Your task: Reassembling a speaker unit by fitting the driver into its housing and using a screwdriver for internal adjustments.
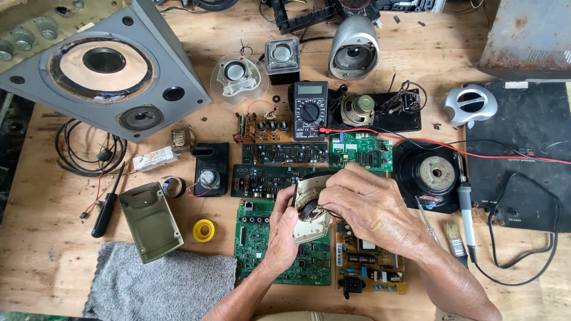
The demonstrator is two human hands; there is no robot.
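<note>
Head view shows a small cream speaker shell (pixel 310 205) lifted above the circuit boards (pixel 279 241) near the bench's (pixel 41 261) front edge, left hand (pixel 281 235) gripping its side to steady it, right hand (pixel 363 205) clasped over its top, open back turned up for inspection.

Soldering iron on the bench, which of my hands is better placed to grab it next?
Probably the right hand. The soldering iron lies just right of it, beside the brush. The left hand sits farther away, cupping the small speaker shell from below, so it can go on supporting it.
</note>
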